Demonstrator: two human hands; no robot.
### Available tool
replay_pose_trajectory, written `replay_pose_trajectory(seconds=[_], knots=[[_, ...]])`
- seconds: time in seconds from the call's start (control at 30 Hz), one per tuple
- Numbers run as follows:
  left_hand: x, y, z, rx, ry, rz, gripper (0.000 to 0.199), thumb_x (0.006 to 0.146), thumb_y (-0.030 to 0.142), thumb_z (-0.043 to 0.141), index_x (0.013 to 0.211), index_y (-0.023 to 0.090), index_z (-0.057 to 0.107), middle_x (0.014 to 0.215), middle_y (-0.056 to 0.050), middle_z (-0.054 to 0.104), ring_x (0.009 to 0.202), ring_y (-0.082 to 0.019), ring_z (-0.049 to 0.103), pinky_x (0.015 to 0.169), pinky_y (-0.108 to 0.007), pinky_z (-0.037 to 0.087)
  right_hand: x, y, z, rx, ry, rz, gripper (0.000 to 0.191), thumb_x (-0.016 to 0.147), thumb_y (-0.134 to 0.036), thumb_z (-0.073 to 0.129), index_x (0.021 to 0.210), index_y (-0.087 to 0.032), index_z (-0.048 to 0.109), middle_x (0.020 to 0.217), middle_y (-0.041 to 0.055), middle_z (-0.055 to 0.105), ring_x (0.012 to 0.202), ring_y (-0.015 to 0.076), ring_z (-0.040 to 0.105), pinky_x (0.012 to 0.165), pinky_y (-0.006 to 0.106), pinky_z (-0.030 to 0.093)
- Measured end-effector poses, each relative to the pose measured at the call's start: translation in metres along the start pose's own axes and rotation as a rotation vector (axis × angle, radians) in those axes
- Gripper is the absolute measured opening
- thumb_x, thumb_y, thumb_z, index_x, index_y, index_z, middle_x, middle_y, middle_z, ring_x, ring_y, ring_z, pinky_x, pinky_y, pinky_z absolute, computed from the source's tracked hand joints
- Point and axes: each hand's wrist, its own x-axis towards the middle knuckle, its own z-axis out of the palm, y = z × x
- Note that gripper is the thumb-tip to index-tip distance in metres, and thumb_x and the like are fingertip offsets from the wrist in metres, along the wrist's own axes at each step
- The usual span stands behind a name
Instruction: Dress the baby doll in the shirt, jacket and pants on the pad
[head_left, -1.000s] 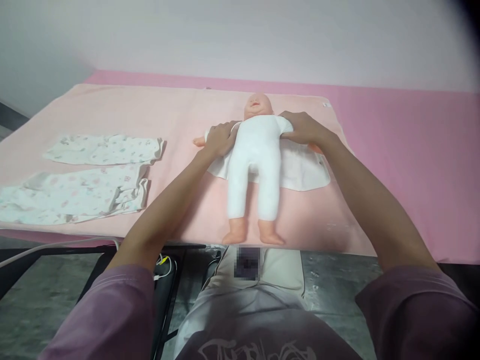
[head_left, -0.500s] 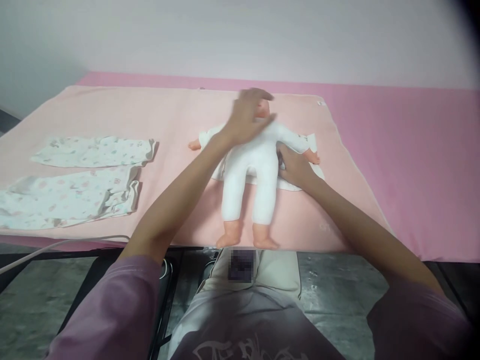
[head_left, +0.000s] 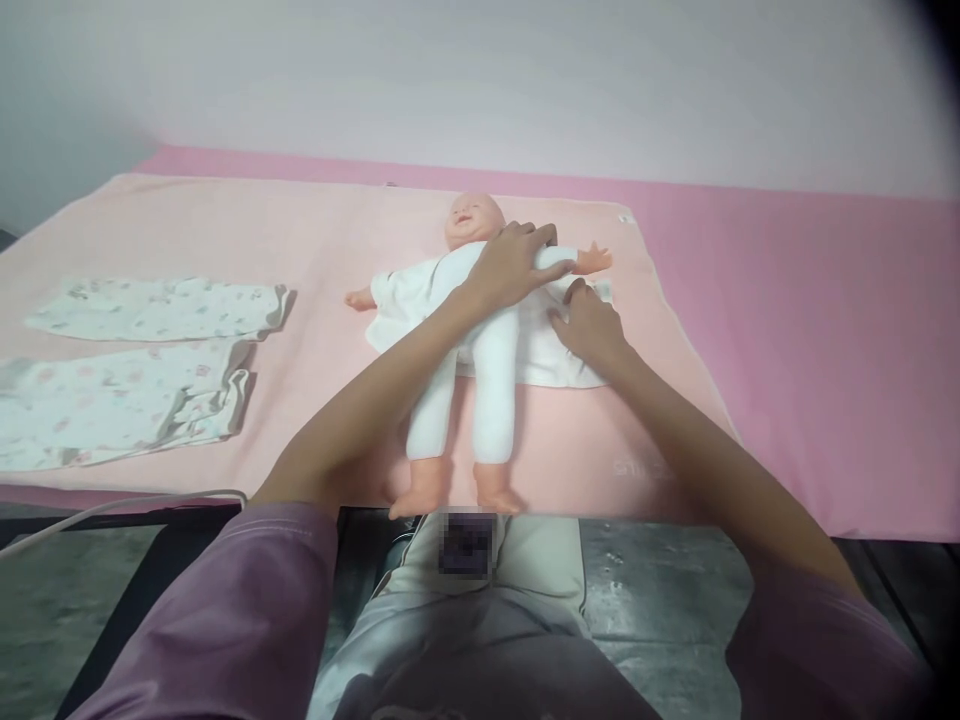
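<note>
A baby doll (head_left: 495,390) with a white cloth body lies on its back, head away from me, feet at the near edge. Under it is spread a white baby shirt (head_left: 551,350), whose sleeve is around the doll's arm on the left. My left hand (head_left: 516,268) reaches over the chest and grips the doll's other upper arm, thumb on the near side, fingers partly hidden behind it. Just below that arm, my right hand (head_left: 592,325) has its fingers bent and pinched on the shirt's right side.
Two folded, printed baby garments (head_left: 161,310) lie at the left on a pale pink mat (head_left: 315,230). Beneath it is a darker pink sheet (head_left: 810,350). A white cable (head_left: 142,505) crosses the front left edge. A wall stands behind.
My left hand has moved from near the doll's face to its arm on the right. That arm is raised higher. My right hand has shifted slightly up along the shirt.
</note>
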Motion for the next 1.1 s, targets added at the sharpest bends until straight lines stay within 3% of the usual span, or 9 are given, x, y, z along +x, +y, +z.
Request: replay_pose_trajectory(seconds=[0.13, 0.3, 0.43, 0.53, 0.6, 0.77, 0.97, 1.03, 1.1], knots=[[-0.007, -0.004, -0.010, 0.012, 0.040, -0.026, 0.034, 0.104, 0.058, 0.068, 0.106, 0.024, 0.072, 0.097, -0.013, 0.068, 0.110, -0.039, 0.063, 0.095, -0.049, 0.046, 0.017, 0.012, -0.014, -0.156, -0.081, 0.028, 0.034, 0.108, -0.042, 0.053, 0.126, -0.014, 0.061, 0.114, 0.0263, 0.073, 0.109, 0.0471, 0.069, 0.097, 0.061, 0.053], [-0.012, -0.013, -0.021, 0.038, -0.091, 0.044, 0.038, 0.095, 0.058, 0.077, 0.096, 0.020, 0.073, 0.095, -0.013, 0.070, 0.117, -0.041, 0.062, 0.103, -0.052, 0.045, 0.028, 0.032, -0.031, -0.059, -0.032, 0.003, 0.027, 0.107, -0.047, 0.055, 0.107, -0.021, 0.062, 0.103, 0.0190, 0.073, 0.095, 0.0387, 0.067, 0.087, 0.050, 0.053], [0.006, -0.010, 0.003, 0.050, -0.181, 0.064, 0.041, 0.097, 0.058, 0.075, 0.104, 0.017, 0.077, 0.106, -0.016, 0.075, 0.126, -0.044, 0.061, 0.111, -0.056, 0.045, 0.029, 0.025, -0.045, 0.180, 0.111, -0.056, 0.030, 0.112, -0.052, 0.050, 0.101, -0.025, 0.057, 0.091, 0.0093, 0.067, 0.083, 0.0296, 0.062, 0.079, 0.041, 0.048], [0.024, -0.010, 0.027, 0.055, -0.178, 0.031, 0.035, 0.103, 0.043, 0.067, 0.115, 0.013, 0.077, 0.121, -0.022, 0.076, 0.126, -0.043, 0.063, 0.112, -0.056, 0.047, 0.023, 0.014, -0.051, 0.192, 0.115, -0.175, 0.028, 0.112, -0.050, 0.050, 0.097, -0.026, 0.052, 0.088, 0.0077, 0.066, 0.079, 0.0277, 0.059, 0.075, 0.040, 0.044], [0.027, -0.017, 0.032, 0.012, -0.173, 0.042, 0.032, 0.103, 0.033, 0.062, 0.123, 0.012, 0.075, 0.128, -0.022, 0.076, 0.125, -0.039, 0.066, 0.111, -0.053, 0.049, 0.017, 0.013, -0.053, 0.140, 0.109, -0.178, 0.025, 0.109, -0.044, 0.054, 0.092, -0.026, 0.049, 0.083, 0.0072, 0.064, 0.075, 0.0272, 0.056, 0.072, 0.039, 0.040], [0.011, -0.045, 0.013, -0.200, -0.039, 0.094, 0.031, 0.102, 0.017, 0.051, 0.124, 0.019, 0.073, 0.132, -0.015, 0.076, 0.126, -0.032, 0.067, 0.114, -0.051, 0.051, 0.011, 0.007, -0.044, 0.076, 0.084, -0.155, 0.029, 0.104, -0.034, 0.055, 0.081, -0.026, 0.040, 0.074, 0.0048, 0.060, 0.066, 0.0237, 0.048, 0.067, 0.036, 0.030], [-0.002, -0.045, -0.002, -0.436, 0.165, 0.107, 0.028, 0.111, 0.027, 0.045, 0.119, 0.022, 0.071, 0.129, -0.011, 0.077, 0.123, -0.027, 0.069, 0.113, -0.049, 0.055, 0.020, -0.049, -0.024, 0.155, 0.092, -0.248, 0.026, 0.106, -0.032, 0.053, 0.082, -0.026, 0.046, 0.079, 0.0061, 0.064, 0.074, 0.0262, 0.057, 0.071, 0.037, 0.036], [-0.023, -0.060, -0.019, -0.418, 0.217, 0.086, 0.028, 0.112, 0.040, 0.049, 0.122, 0.024, 0.071, 0.132, -0.011, 0.076, 0.126, -0.028, 0.068, 0.114, -0.050, 0.055, 0.015, -0.043, -0.029, 0.182, 0.087, -0.295, 0.026, 0.108, -0.035, 0.050, 0.084, -0.026, 0.052, 0.083, 0.0072, 0.067, 0.080, 0.0278, 0.060, 0.076, 0.039, 0.042], [-0.057, -0.090, -0.044, -0.336, 0.235, 0.015, 0.036, 0.111, 0.054, 0.053, 0.123, 0.026, 0.071, 0.132, -0.011, 0.075, 0.129, -0.030, 0.065, 0.116, -0.051, 0.055, 0.003, -0.017, -0.039, 0.211, 0.125, -0.357, 0.024, 0.109, -0.039, 0.049, 0.092, -0.025, 0.061, 0.096, 0.0100, 0.071, 0.093, 0.0306, 0.064, 0.087, 0.043, 0.049]])
